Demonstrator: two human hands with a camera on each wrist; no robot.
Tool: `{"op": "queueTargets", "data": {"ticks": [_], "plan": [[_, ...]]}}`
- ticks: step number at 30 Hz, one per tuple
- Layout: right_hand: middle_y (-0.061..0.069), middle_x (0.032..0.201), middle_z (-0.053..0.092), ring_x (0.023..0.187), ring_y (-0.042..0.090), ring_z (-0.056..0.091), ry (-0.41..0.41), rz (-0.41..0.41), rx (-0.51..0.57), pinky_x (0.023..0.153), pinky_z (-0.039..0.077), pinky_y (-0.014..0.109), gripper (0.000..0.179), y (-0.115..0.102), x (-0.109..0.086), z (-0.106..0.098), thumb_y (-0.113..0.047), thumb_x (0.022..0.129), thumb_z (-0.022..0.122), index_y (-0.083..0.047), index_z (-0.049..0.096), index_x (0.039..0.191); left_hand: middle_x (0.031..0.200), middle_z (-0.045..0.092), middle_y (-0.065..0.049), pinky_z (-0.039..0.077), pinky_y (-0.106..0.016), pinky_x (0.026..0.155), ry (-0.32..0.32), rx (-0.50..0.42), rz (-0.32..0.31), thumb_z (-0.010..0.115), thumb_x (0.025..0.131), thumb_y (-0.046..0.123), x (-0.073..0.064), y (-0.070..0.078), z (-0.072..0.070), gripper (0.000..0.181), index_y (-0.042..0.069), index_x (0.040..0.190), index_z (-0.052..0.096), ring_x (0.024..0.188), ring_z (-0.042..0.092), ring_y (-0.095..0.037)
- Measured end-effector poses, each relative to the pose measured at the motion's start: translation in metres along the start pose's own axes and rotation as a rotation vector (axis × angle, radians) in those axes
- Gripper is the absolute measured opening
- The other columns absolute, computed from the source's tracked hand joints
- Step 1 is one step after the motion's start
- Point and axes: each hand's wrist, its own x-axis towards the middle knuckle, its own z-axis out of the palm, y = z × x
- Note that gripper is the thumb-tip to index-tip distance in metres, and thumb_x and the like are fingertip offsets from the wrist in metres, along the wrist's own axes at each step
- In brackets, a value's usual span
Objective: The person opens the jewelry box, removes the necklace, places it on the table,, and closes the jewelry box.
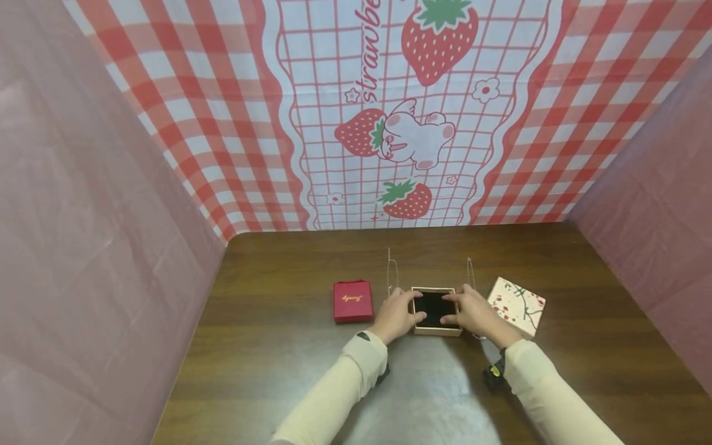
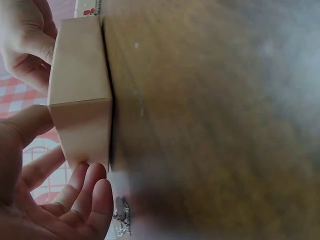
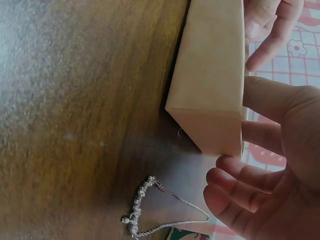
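An uncovered beige jewelry box (image 1: 437,332) with a black lining (image 1: 435,309) sits on the table between both hands. My left hand (image 1: 396,315) holds its left side, thumb and forefinger reaching over the rim and the other fingers curled against the outer wall. On the opposite side, my right hand (image 1: 470,314) grips the box the same way. The box's plain outer walls (image 2: 80,65) show in the left wrist view. A silver chain with a beaded section (image 3: 137,205) lies beside the right hand. Another thin chain (image 1: 392,272) lies beyond the left hand.
Left of the hands is a red box (image 1: 353,301) with gold lettering. To the right rests a cream, flower-patterned square lid or box (image 1: 517,306). A strawberry-print cloth (image 1: 389,136) hangs behind the wooden table (image 1: 267,346), with pink cloth (image 1: 100,247) on both sides.
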Motion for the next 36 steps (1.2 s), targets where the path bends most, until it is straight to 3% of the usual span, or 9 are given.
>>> {"op": "queueTargets", "data": {"ticks": [5,13,22,29,33,36], "plan": [[0.012,0.088,0.052,0.072,0.019,0.048,0.045,-0.053,0.015,0.065,0.043,0.035,0.054,0.001,-0.002,-0.002,-0.030,0.072,0.083,0.000,0.068,0.113,0.109,0.061,-0.006,0.050,-0.032,0.082,0.002,-0.014,-0.004,0.074,0.084,0.035,0.001,0.000,-0.003,0.054,0.018,0.133,0.058,0.094,0.062,-0.021],[0.014,0.093,0.054,0.076,0.020,0.048,0.011,0.008,0.058,0.066,0.042,0.036,0.049,0.003,0.002,-0.013,-0.026,0.077,0.081,0.000,0.067,0.116,0.118,0.062,-0.008,0.049,-0.035,0.093,0.021,-0.058,-0.013,0.073,0.085,0.035,0.003,-0.007,-0.010,0.056,0.011,0.133,0.056,0.107,0.062,-0.023],[0.022,0.102,0.056,0.080,0.027,0.054,0.043,-0.003,0.080,0.069,0.045,0.040,0.047,0.011,0.004,-0.031,-0.024,0.081,0.078,0.002,0.065,0.118,0.127,0.059,-0.010,0.047,-0.038,0.100,0.023,-0.094,-0.016,0.072,0.085,0.042,0.004,-0.010,-0.014,0.062,0.009,0.136,0.053,0.116,0.059,-0.024],[0.025,0.109,0.055,0.090,0.034,0.057,0.048,0.034,0.071,0.075,0.048,0.047,0.053,0.016,0.000,-0.044,-0.028,0.083,0.076,0.002,0.062,0.124,0.144,0.050,-0.011,0.038,-0.044,0.112,-0.038,-0.135,-0.012,0.074,0.082,0.047,0.004,-0.010,-0.013,0.080,0.009,0.146,0.042,0.135,0.046,-0.027],[0.027,0.116,0.054,0.103,0.041,0.055,0.035,0.046,0.060,0.084,0.047,0.056,0.056,0.023,-0.002,-0.052,-0.030,0.084,0.075,0.002,0.060,0.127,0.150,0.044,-0.011,0.034,-0.042,0.116,-0.073,-0.111,0.006,0.075,0.080,0.049,0.004,-0.011,-0.012,0.090,0.008,0.149,0.036,0.140,0.040,-0.027],[0.029,0.118,0.052,0.102,0.041,0.053,0.017,0.063,0.063,0.084,0.046,0.055,0.059,0.029,-0.003,-0.057,-0.032,0.084,0.075,0.002,0.057,0.130,0.152,0.041,-0.011,0.033,-0.043,0.117,-0.091,-0.096,0.011,0.078,0.077,0.051,0.004,-0.011,-0.011,0.096,0.008,0.151,0.033,0.142,0.038,-0.029]]}}
